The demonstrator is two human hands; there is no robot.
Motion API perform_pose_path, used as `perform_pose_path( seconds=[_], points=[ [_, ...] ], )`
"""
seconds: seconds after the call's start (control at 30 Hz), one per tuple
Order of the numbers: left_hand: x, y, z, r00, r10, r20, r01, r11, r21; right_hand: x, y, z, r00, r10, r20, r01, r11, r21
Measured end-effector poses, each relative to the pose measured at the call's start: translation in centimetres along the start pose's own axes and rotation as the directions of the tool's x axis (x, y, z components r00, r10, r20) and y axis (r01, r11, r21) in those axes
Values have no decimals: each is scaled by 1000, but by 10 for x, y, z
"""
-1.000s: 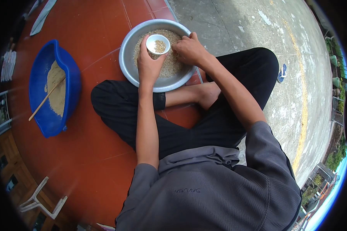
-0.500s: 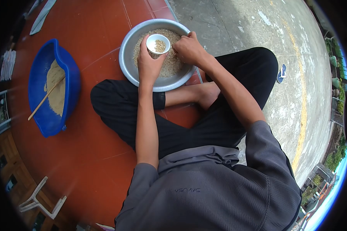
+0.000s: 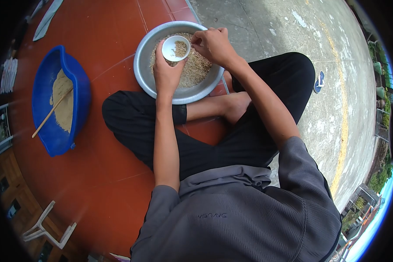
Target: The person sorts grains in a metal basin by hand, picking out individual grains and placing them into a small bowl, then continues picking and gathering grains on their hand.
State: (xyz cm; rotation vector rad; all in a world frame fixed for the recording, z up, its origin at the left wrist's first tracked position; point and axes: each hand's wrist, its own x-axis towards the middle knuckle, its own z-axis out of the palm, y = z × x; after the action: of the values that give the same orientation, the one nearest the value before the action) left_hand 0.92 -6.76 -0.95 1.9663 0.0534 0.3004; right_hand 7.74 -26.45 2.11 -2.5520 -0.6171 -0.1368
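My left hand (image 3: 166,73) holds a small white cup (image 3: 169,49) over a round metal basin (image 3: 142,72). Some pale brown grains lie inside the cup, which is tilted a little. The basin contains a layer of grain (image 3: 195,73), browner on its right side. Just right of the cup is my right hand (image 3: 213,44), above the basin's right rim, its fingertips pinched together near the cup's edge. Whatever is between those fingertips is too small to make out.
At the left a blue basin (image 3: 84,89) contains tan powder (image 3: 63,107) and a wooden stick (image 3: 52,110). My crossed legs lie just below the metal basin. A sandal (image 3: 319,83) is on the concrete at the right, and a white chair part (image 3: 41,229) stands lower left.
My right hand has risen out of the grain to the cup's side. The cup has shifted slightly left and up and tilted. More browned grain shows in the basin.
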Motion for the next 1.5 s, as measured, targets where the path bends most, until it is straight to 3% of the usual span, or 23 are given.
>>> perform_pose_path(
  seconds=[0.13,0.23,0.33,0.43,0.53,0.63,0.73,0.83,1.23,1.5],
  points=[
    [2,-3,1,1000,19,-5,-19,1000,0,3,-3,-8,989,-68,-133,69,998,2],
    [1,-4,2,1000,30,5,-30,1000,-4,9,-13,-9,977,-128,-168,166,956,241],
    [1,-3,1,999,38,1,-38,999,18,9,-20,-10,987,-53,-149,95,950,297],
    [0,-3,1,1000,-5,-8,5,1000,12,10,-2,-6,994,90,-67,-67,955,289],
    [1,-4,1,1000,6,-26,-6,1000,15,1,17,1,982,117,150,-147,966,214],
    [3,-9,2,999,17,-38,-17,1000,1,-8,22,18,982,-101,159,106,994,-26],
    [1,-10,1,1000,2,-31,-2,1000,-15,-13,19,28,956,-143,256,132,989,60],
    [2,-9,1,999,-6,-33,5,999,-35,-15,18,32,952,-77,295,66,997,46],
    [2,-6,-1,1000,-10,-17,10,1000,-18,-20,19,42,957,-96,273,69,992,107],
    [2,-5,0,1000,-11,-20,11,1000,-22,-16,17,33,962,31,272,-59,994,94]
  ],
)
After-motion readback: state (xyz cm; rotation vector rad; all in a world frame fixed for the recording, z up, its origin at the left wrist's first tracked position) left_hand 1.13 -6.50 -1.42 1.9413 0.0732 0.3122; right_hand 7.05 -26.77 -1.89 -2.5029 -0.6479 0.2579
